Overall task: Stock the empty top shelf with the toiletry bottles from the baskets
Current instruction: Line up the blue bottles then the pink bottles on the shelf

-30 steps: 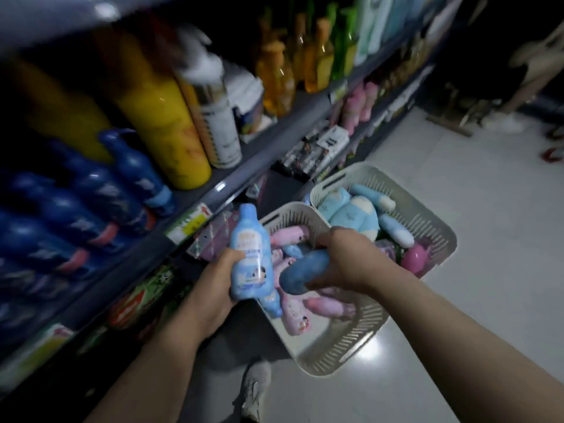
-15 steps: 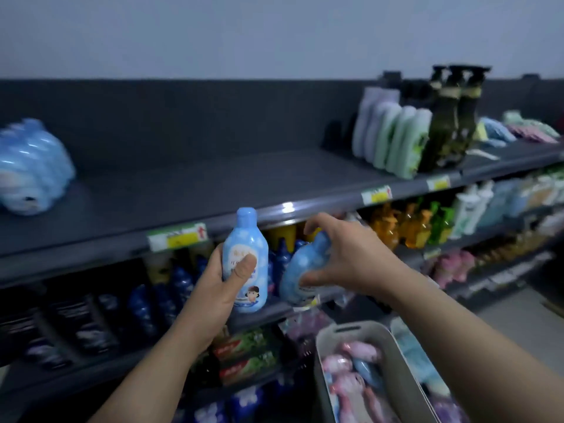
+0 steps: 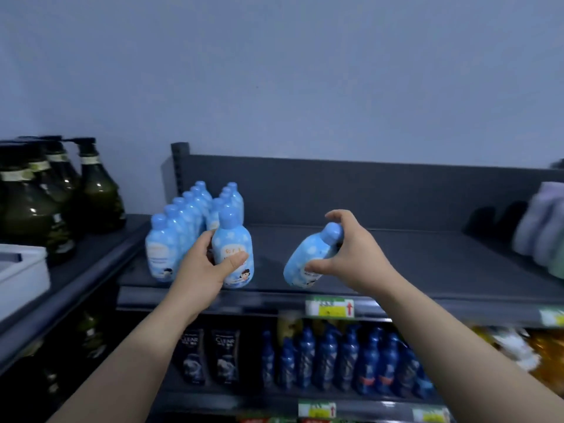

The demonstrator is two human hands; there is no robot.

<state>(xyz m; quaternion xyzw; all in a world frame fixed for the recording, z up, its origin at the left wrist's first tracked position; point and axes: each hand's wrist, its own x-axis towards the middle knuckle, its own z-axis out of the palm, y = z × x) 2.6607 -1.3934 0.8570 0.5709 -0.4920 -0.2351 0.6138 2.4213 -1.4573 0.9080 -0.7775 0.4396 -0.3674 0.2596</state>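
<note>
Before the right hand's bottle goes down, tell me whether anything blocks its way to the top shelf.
Nothing visible does. The right hand holds the tilted bottle just over bare top shelf. The nearest things are the left hand and its upright bottle, off to the side.

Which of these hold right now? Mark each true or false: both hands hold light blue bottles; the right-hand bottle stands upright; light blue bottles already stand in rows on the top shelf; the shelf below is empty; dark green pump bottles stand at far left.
1. Both hands hold light blue bottles. True: left hand, right hand.
2. The right-hand bottle stands upright. False: it is tilted, cap toward upper right.
3. Light blue bottles already stand in rows on the top shelf. True.
4. The shelf below is empty. False: dark blue bottles fill it.
5. Dark green pump bottles stand at far left. True.
</note>
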